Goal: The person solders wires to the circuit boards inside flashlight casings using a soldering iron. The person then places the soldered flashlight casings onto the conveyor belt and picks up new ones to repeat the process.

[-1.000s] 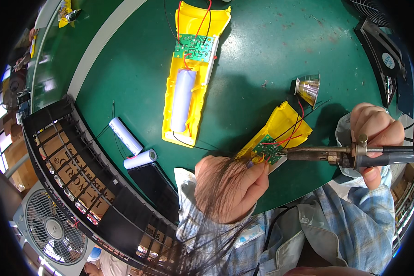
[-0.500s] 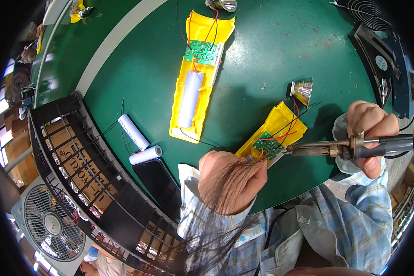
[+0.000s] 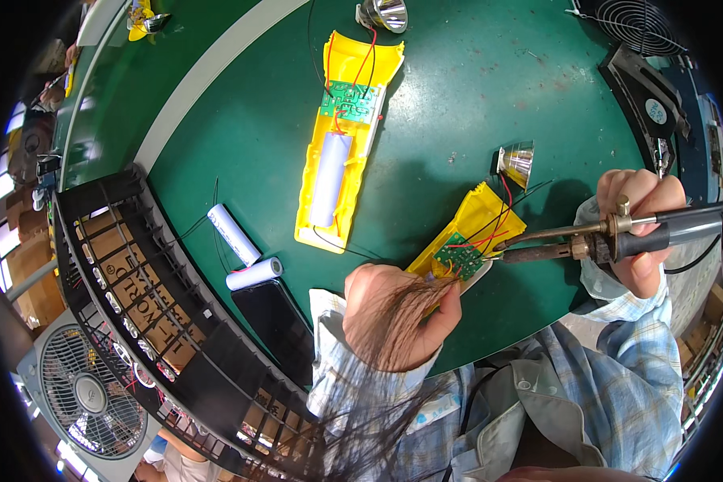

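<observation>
My left hand (image 3: 398, 315) is closed around the lower end of a yellow flashlight housing (image 3: 478, 210), partly covered by strands of hair. A green circuit board (image 3: 460, 254) with red and black wires sits inside that housing. The wires run up to a silver reflector (image 3: 517, 163) on the table. In my right hand (image 3: 639, 225) is a soldering iron (image 3: 651, 234) with a thin metal feed tube alongside. Its tip is at the board's right edge; whether it touches cannot be made out. Farther off lies a second yellow housing (image 3: 307, 217) with a board (image 3: 350, 101) and a lilac battery cell (image 3: 330, 181).
Two loose lilac cells (image 3: 234, 236) with wires lie at the left beside a black phone (image 3: 271, 325). A black rack (image 3: 205, 337) borders the table's left. At the right stand a black stand (image 3: 647, 104) and a round wire guard (image 3: 631, 24). Another reflector (image 3: 386, 14) lies at the back.
The soldering iron has shifted slightly left and its rear end has risen a little. The view has moved slightly; the left hand keeps its hold on the housing.
</observation>
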Tool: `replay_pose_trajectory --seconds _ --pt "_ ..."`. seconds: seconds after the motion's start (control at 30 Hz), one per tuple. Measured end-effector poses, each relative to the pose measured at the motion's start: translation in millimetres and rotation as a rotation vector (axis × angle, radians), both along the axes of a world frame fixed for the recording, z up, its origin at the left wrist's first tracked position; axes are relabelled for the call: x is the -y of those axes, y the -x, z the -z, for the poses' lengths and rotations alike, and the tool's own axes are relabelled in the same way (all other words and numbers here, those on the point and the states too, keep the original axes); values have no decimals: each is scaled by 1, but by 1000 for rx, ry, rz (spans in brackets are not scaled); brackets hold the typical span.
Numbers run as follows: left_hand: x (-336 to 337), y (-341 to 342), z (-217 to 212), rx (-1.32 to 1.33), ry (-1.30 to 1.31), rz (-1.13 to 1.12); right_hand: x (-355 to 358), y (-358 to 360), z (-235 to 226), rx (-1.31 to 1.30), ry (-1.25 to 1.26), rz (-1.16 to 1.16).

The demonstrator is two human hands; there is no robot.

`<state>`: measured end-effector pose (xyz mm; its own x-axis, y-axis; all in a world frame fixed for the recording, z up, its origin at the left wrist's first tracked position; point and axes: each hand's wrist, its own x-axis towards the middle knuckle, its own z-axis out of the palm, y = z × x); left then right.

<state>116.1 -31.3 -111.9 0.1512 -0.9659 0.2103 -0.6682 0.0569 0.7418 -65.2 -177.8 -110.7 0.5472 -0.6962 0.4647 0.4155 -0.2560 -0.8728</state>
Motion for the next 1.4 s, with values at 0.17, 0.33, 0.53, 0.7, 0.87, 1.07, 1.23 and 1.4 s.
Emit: replay_pose_trajectory --seconds 0.17,0.33,0.53,0.7,0.87,1.07,1.23,1.4 --pt "0 0 0 -9 20 -8 1 0 -2 18 -21 16" --pt "-1 2 0 -15 10 -32 1 -1 -2 51 -21 65" --pt "-2 5 0 30 4 -52 3 2 -2 50 -59 -12" --pt "-7 3 4 30 -66 -81 2 0 -2 57 -90 -4" --pt "3 3 -7 55 -30 -20 0 0 -10 44 -164 152" --pt "3 4 -7 63 26 -36 11 12 -9 133 -129 186" --pt "-2 0 -3 -26 -102 78 8 6 -13 67 -218 170" --pt "-9 4 10 15 206 -114 7 13 -6 -1 -285 79"
